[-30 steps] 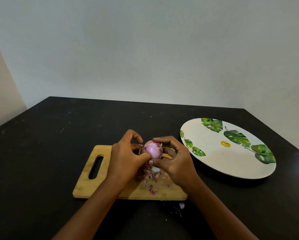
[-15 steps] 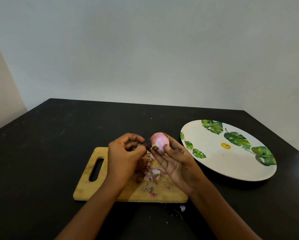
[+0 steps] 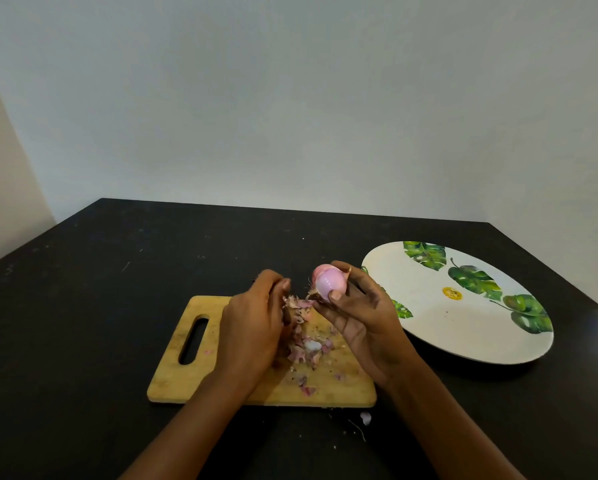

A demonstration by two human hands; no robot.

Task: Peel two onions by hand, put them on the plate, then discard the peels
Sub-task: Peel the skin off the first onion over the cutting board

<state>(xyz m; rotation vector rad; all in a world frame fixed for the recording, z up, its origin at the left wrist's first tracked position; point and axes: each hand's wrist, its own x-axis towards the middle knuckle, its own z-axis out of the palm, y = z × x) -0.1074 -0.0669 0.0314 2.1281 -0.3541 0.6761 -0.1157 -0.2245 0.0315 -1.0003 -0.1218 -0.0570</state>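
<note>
My right hand [image 3: 363,317] holds a pink, mostly peeled onion [image 3: 328,281] between thumb and fingers, raised above the far edge of the wooden cutting board [image 3: 186,372]. A strip of skin still hangs from the onion's left side. My left hand [image 3: 252,323] is beside it, fingers curled, pinching a piece of onion peel [image 3: 296,303]. A heap of pink peels [image 3: 308,348] lies on the board under both hands. The white plate with green leaves [image 3: 439,323] stands to the right with nothing on it. I see only one onion.
The black table [image 3: 83,306] meets a pale wall at the back. A few peel scraps [image 3: 365,418] lie on the table just in front of the board. The board's handle slot [image 3: 193,339] faces left.
My right hand turned the onion and lifted it right, toward the plate. My left hand pulled a piece of skin off it and drew back left and down.
</note>
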